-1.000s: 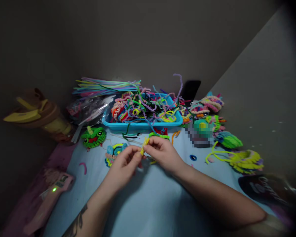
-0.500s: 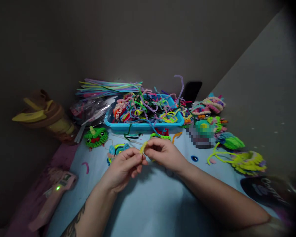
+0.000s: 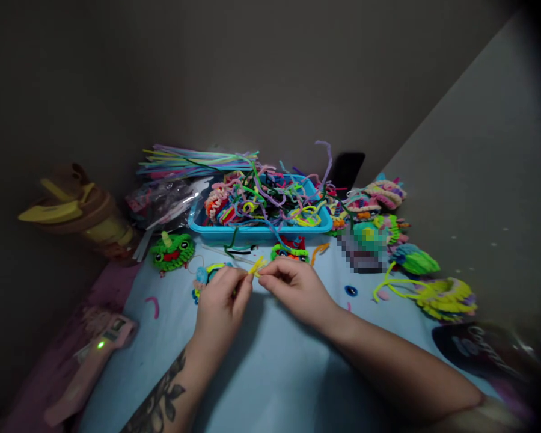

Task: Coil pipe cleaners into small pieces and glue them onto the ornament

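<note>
My left hand point(image 3: 220, 304) and my right hand point(image 3: 295, 287) meet over the light blue table cover point(image 3: 270, 361), fingertips pinched on the two ends of a short yellow pipe cleaner piece point(image 3: 256, 266). Both hands are closed on it and held just above the cover. Right behind them lie a green and red pipe cleaner figure point(image 3: 290, 249) and a blue and yellow one point(image 3: 210, 273). A blue tray point(image 3: 256, 231) heaped with tangled coloured pipe cleaners stands further back.
A green unicorn-horned figure point(image 3: 172, 251) sits left of the tray. Straight pipe cleaner bundles point(image 3: 189, 161) and plastic bags lie behind. Finished figures point(image 3: 388, 222) and a yellow-green one point(image 3: 442, 296) crowd the right. A pink device with a green light point(image 3: 92, 361) is at left, a dark phone point(image 3: 346, 170) behind.
My left hand has turned palm down and shifted slightly left and forward. The yellow piece now lies lower and more level between my fingertips.
</note>
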### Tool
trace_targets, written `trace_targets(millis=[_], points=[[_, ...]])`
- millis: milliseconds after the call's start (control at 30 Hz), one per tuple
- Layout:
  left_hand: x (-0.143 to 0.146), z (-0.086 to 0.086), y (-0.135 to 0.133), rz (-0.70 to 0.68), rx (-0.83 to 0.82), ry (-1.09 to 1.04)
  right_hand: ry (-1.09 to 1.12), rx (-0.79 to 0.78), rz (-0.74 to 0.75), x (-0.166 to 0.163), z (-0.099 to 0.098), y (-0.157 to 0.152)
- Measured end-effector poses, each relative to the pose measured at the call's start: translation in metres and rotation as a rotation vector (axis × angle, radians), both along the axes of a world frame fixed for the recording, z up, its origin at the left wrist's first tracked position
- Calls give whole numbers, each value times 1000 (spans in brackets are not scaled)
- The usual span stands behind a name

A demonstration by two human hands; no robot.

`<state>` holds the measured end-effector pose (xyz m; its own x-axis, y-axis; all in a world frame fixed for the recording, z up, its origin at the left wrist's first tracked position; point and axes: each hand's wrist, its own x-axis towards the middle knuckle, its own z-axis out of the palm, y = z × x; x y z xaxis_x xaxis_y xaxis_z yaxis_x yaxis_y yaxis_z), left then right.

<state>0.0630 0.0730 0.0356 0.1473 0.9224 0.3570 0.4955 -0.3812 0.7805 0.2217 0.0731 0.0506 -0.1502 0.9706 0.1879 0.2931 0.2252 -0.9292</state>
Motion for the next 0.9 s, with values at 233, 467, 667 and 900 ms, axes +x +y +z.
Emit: trace_targets(millis=[233, 467, 667, 900], points=[[-4, 9, 5, -226, -619, -459, -152, 229, -19, 6, 1, 4], [-1, 3, 4, -264, -861, -817, -251, 445, -195, 6, -4, -1], [5, -9, 6, -149, -636, -825, -102, 293, -96, -4, -7, -6], [2, -4, 5, -110, -530, -537, -52, 136, -69, -9, -16, -4]])
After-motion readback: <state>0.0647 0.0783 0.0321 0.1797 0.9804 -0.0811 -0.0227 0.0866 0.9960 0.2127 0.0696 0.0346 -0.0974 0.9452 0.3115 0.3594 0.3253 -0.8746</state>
